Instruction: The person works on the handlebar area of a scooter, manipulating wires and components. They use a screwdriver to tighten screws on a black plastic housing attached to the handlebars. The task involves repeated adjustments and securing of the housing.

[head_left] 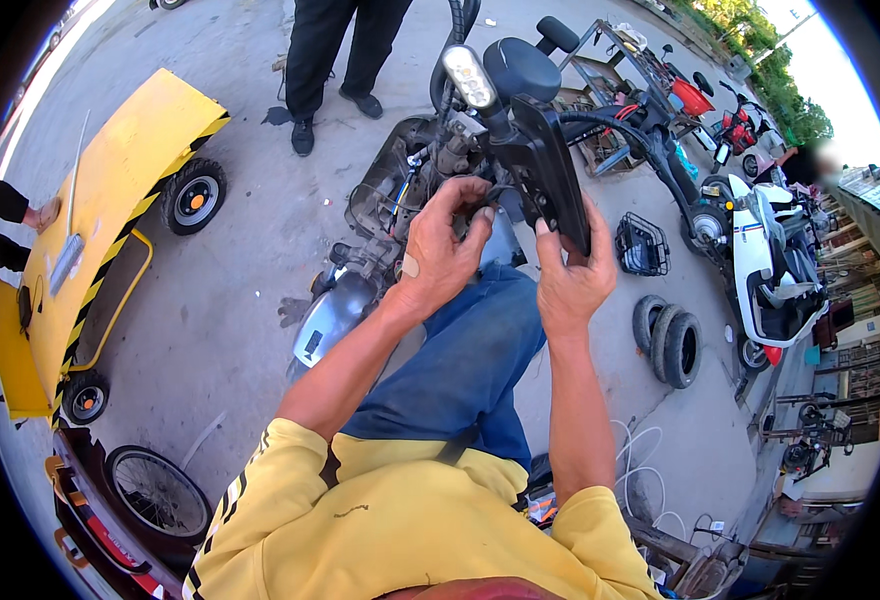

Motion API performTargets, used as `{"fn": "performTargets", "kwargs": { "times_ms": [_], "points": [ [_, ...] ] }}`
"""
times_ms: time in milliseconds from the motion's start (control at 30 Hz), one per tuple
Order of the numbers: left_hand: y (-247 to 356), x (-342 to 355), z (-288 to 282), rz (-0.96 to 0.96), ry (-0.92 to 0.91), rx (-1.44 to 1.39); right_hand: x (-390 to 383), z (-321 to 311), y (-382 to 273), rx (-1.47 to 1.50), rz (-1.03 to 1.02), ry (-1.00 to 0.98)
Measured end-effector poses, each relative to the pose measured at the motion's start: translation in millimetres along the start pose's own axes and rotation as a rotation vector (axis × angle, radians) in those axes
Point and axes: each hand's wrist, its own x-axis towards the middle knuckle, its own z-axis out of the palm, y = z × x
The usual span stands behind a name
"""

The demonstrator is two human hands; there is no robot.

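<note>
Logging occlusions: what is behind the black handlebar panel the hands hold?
Behind the black handlebar panel: a stripped scooter frame with wiring. The left hand fingers cover the joint.

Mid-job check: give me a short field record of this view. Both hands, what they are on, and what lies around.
left hand: fingers bent onto the parts behind the scooter's black front panel
right hand: gripping the panel's lower edge
headlight: on top of the panel's stem, beside a black mirror
scooter body: stripped, wiring exposed
ground right: stacked tyres, wire basket
left: yellow cart
bystander: legs at top
</note>
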Motion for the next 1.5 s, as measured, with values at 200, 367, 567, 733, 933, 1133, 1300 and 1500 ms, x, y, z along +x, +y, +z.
{"fn": "performTargets", "kwargs": {
  "times_ms": [200, 367, 567, 733, 933, 1133, 1300, 1500],
  "points": [
    [12.9, -31.1, -8.9, 0.294, 0.094, 0.289, -62.6, -16.7, -1.2, 0.243, 0.367, 0.16],
    [35.7, -65.1, 0.1, 0.212, -0.02, 0.179, -87.4, -21.7, 3.7, 0.369, 0.477, 0.237],
    [33.6, -87.1, 21.6, 0.083, -0.123, 0.16, -110.5, -22.2, 9.2, 0.493, 0.604, 0.283],
    [22.7, -98.1, 28.3, -0.055, -0.149, 0.132, -125.1, -18.6, 23.2, 0.571, 0.654, 0.327],
    [12.2, -103.8, 34.5, -0.068, -0.17, 0.151, -134.2, -17.8, 28.9, 0.562, 0.723, 0.32],
    [24.7, -102.9, 51.4, -0.013, -0.223, 0.246, -145.4, -13.8, 31.3, 0.647, 0.665, 0.341],
    [24.4, -107.5, 57.6, -0.019, -0.172, 0.378, -153.9, -11.7, 29.5, 0.529, 0.656, 0.321],
    [25.3, -107.0, 61.8, 0.044, -0.169, 0.478, -157.9, -15.1, 20.3, 0.578, 0.66, 0.355]
  ]
}}
